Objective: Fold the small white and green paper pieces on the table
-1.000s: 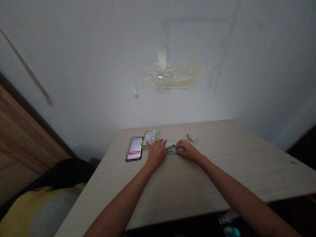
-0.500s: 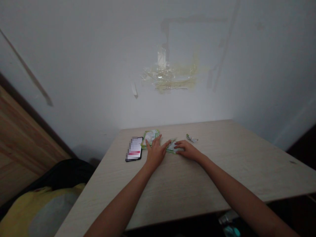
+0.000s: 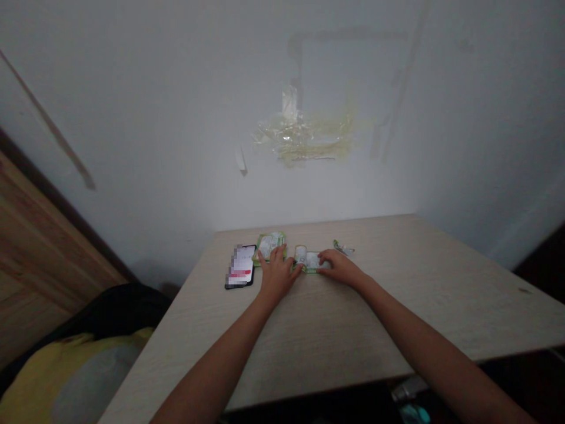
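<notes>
1. I see my left hand on the desk, with its fingers spread wide. Its thumb side is at the left end of a small green and white packet. The other fingers reach over the near edge of a green and white stack.
2. My right hand is at the right end of the small packet. Its fingers are bent, and the space between finger and thumb is narrow. I cannot tell if it grips the packet or just touches it.
3. The small packet is on the desk, between my two hands. Its left part bends up in a curve, and the right part looks flat. The print is too small for me to read.
4. A phone is just left of the stack, with its screen lit up. Part of the screen is blurred into squares.
5. A crumpled wrapper sits behind my right hand, near the back of the desk.
6. Behind the desk is a pale wall. Shiny, yellowish tape sticks to it.
7. Down on the left, I see a yellow and gray soft thing next to something black. Brown wood is behind them.
</notes>
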Motion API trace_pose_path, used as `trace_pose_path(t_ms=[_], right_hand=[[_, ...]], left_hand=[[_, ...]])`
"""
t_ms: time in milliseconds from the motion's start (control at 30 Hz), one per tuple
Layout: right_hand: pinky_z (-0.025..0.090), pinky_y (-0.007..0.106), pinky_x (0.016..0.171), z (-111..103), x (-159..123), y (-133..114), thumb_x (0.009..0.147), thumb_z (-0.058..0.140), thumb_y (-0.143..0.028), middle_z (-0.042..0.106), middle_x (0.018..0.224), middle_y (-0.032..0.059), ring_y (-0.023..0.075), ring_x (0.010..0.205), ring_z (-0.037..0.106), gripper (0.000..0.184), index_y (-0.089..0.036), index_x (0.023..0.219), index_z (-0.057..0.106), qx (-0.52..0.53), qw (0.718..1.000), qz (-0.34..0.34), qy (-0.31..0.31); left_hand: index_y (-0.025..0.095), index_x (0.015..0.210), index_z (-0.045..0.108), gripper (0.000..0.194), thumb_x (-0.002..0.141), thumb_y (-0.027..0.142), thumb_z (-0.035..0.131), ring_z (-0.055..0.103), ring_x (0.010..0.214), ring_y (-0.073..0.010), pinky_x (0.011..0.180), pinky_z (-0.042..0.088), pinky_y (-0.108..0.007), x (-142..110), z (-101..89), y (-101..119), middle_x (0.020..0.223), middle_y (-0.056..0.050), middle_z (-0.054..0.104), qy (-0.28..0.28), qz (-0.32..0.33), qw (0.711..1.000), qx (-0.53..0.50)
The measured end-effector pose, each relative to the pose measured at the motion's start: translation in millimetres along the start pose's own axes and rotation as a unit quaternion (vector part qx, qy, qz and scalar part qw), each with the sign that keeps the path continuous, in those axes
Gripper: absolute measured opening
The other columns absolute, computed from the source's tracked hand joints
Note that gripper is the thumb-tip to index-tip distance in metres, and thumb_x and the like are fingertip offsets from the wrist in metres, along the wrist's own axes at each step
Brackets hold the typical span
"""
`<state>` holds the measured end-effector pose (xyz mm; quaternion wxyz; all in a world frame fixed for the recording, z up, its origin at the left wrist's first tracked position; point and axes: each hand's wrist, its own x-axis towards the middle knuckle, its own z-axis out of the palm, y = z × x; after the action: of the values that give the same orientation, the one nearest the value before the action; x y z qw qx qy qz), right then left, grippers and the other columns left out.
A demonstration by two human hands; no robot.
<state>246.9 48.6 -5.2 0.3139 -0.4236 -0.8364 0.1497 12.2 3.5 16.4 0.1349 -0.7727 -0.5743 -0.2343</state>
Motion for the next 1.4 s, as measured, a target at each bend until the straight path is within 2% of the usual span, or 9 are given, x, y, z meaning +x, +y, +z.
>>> trace_pose_path(t_ms=[167,267,333,400,567,833,1033,1233,1400], right_hand=[[0.044,0.045,0.101,1,1,3,0.075,0.074,-0.021,0.066,0.114,0.0119,0.0256,0.109,0.059,0.029,-0.02,0.104,0.071,-0.008,0.999,-0.047,-0.016],[0.041,0.047,0.105,2,0,5,0.078,0.07,-0.015,0.063,0.124,0.012,0.0259,0.117,0.057,0.033,-0.023,0.11,0.072,-0.009,0.998,-0.066,-0.022],[0.039,0.047,0.108,3,-1,5,0.079,0.066,-0.011,0.062,0.129,0.0099,0.0256,0.122,0.054,0.036,-0.026,0.111,0.072,-0.002,0.997,-0.076,-0.03],[0.039,0.047,0.108,2,-1,4,0.08,0.065,-0.012,0.062,0.13,0.0083,0.0251,0.123,0.055,0.035,-0.027,0.11,0.072,0.011,0.996,-0.077,-0.04],[0.04,0.047,0.108,-2,-1,3,0.078,0.073,-0.026,0.063,0.13,0.0095,0.0263,0.121,0.058,0.034,-0.026,0.112,0.072,0.032,0.995,-0.062,-0.071],[0.042,0.046,0.106,-4,-1,3,0.073,0.078,-0.029,0.065,0.127,0.0106,0.0269,0.118,0.059,0.043,-0.025,0.115,0.07,0.037,0.995,-0.067,-0.068],[0.043,0.045,0.105,-5,-1,1,0.075,0.076,-0.028,0.066,0.126,0.01,0.026,0.116,0.06,0.04,-0.025,0.114,0.071,0.041,0.994,-0.075,-0.069],[0.043,0.045,0.105,-3,-1,4,0.08,0.073,-0.03,0.066,0.126,0.0099,0.0254,0.117,0.06,0.034,-0.025,0.114,0.071,0.035,0.993,-0.081,-0.072],[0.043,0.045,0.106,-5,0,2,0.081,0.071,-0.032,0.066,0.126,0.0093,0.0248,0.117,0.06,0.032,-0.025,0.112,0.072,0.042,0.993,-0.077,-0.075]], left_hand=[[0.023,0.117,0.064,0.037,0.086,0.044,0.059,0.04,0.135,-0.033,0.112,0.004,-0.073,1,3.4,-2,0.144,-0.016,0.048,-0.01,-0.012,1.0,-0.001],[0.034,0.129,0.056,0.043,0.087,0.037,0.06,0.036,0.138,-0.0324,0.111,0.001,-0.074,0,3.9,-3,0.15,-0.009,0.045,-0.026,0.008,0.999,-0.021],[0.041,0.127,0.057,0.04,0.088,0.031,0.057,0.033,0.141,-0.032,0.109,-0.002,-0.076,-1,4.3,-3,0.151,-0.002,0.044,-0.048,0.043,0.997,-0.036],[0.042,0.122,0.061,0.035,0.09,0.028,0.053,0.032,0.142,-0.0313,0.108,-0.003,-0.078,-2,5.4,-4,0.149,0.001,0.048,-0.074,0.074,0.993,-0.051],[0.038,0.123,0.061,0.032,0.093,0.039,0.05,0.04,0.138,-0.0295,0.107,-0.004,-0.078,-3,10.8,-7,0.135,-0.001,0.061,-0.116,0.08,0.986,-0.088],[0.04,0.121,0.063,0.034,0.088,0.047,0.057,0.047,0.13,-0.0288,0.108,-0.004,-0.077,-3,9.1,-8,0.129,-0.002,0.065,-0.112,0.081,0.985,-0.104],[0.04,0.117,0.066,0.032,0.088,0.049,0.058,0.048,0.128,-0.0286,0.107,-0.003,-0.078,-1,8.2,-8,0.128,-0.001,0.065,-0.131,0.065,0.982,-0.116],[0.039,0.115,0.066,0.028,0.089,0.045,0.058,0.048,0.128,-0.026,0.107,-0.007,-0.076,-2,9.6,-9,0.126,0.0,0.066,-0.122,0.068,0.983,-0.123],[0.038,0.114,0.068,0.03,0.086,0.049,0.061,0.048,0.127,-0.027,0.107,-0.01,-0.075,-2,9.4,-10,0.125,-0.001,0.067,-0.121,0.072,0.98,-0.138]])
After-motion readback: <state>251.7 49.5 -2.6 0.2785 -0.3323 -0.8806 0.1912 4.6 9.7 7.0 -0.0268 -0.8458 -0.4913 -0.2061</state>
